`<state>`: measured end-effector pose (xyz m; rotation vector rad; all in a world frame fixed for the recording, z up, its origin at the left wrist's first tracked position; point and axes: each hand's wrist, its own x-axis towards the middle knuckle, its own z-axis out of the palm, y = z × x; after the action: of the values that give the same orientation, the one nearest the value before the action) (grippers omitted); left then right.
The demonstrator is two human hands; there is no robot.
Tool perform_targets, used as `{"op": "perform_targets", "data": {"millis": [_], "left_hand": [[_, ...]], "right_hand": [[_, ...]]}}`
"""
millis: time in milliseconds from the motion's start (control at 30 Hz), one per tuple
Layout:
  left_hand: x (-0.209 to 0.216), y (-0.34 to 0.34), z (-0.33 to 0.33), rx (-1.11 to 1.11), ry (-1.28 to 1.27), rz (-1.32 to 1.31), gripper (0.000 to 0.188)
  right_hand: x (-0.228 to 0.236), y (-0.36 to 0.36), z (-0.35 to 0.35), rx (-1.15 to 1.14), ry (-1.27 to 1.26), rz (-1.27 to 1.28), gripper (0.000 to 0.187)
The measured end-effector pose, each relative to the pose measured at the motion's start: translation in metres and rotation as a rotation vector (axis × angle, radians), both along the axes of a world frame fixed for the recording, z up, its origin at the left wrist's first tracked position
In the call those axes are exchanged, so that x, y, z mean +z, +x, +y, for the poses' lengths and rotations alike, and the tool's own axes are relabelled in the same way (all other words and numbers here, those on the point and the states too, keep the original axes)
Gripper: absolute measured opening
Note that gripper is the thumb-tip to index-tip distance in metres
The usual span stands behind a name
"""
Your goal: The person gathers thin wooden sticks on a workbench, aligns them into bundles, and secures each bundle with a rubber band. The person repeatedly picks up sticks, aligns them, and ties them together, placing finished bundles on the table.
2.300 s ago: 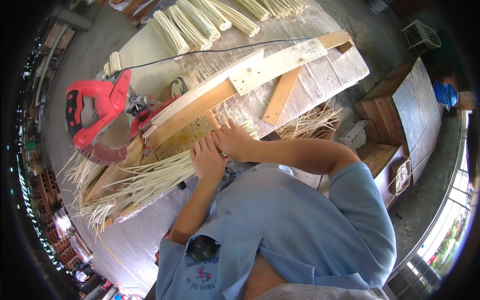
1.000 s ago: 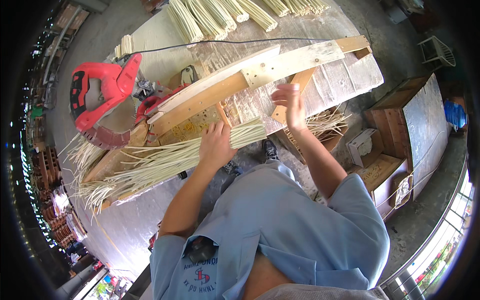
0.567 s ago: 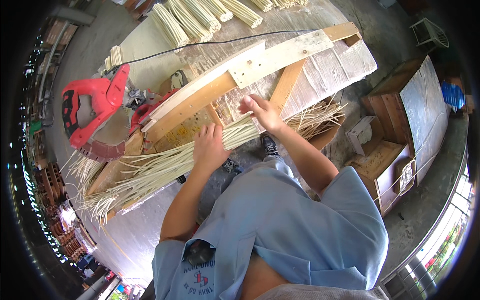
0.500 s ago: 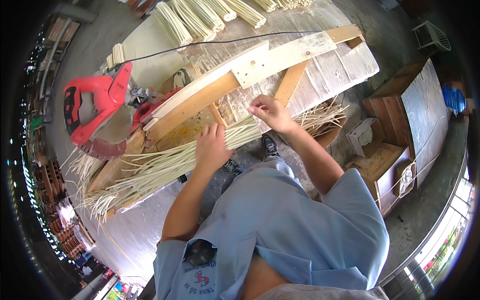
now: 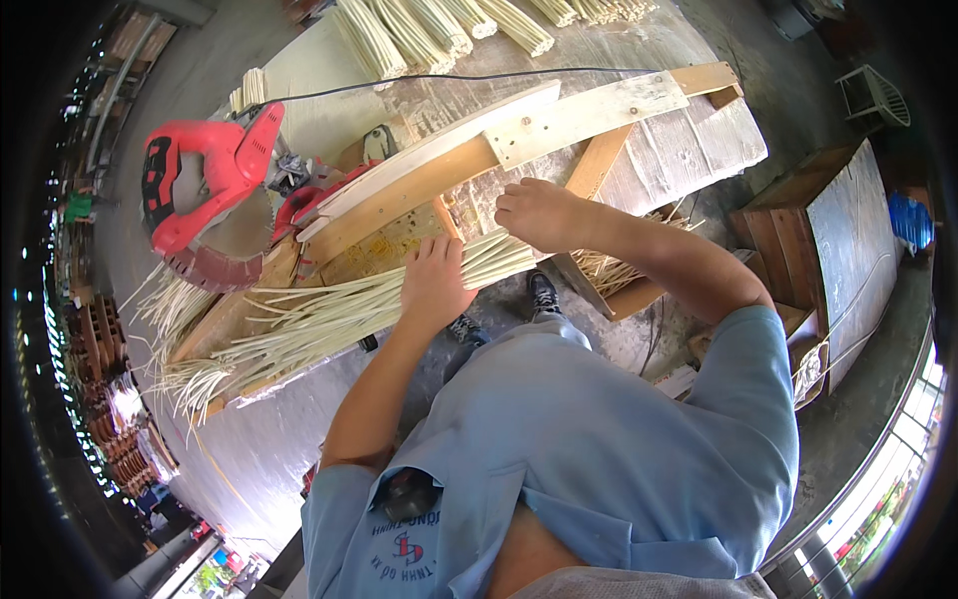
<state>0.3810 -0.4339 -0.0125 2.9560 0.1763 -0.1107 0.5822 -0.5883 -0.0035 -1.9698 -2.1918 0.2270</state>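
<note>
Blue shirt [image 5: 619,439], printed lettering [image 5: 407,549]; left hand [image 5: 436,282] clasping pale strands [image 5: 334,311]; right hand [image 5: 542,215] curled, grip unclear.

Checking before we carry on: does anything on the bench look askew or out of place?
Mainly the pale strands under the left hand: their left ends splay out raggedly, unlike the neatly gathered bundles at the far side of the bench. Small yellow bits also lie scattered on the board behind the strands.

canes [image 5: 344,307] left of probable box [image 5: 636,299]
</note>
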Motion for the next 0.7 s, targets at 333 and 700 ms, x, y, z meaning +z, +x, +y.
{"op": "perform_targets", "data": {"millis": [333, 700], "left_hand": [[-0.003, -0.002, 0.000, 0.016, -0.004, 0.006, 0.072], [-0.001, -0.003, 0.001, -0.033, 0.066, -0.027, 0.070]], "right_hand": [[-0.013, 0.026, 0.015, -0.128, -0.231, 0.521, 0.017], [-0.030, 0.037, 0.028, -0.339, -0.552, 1.026, 0.032]]}}
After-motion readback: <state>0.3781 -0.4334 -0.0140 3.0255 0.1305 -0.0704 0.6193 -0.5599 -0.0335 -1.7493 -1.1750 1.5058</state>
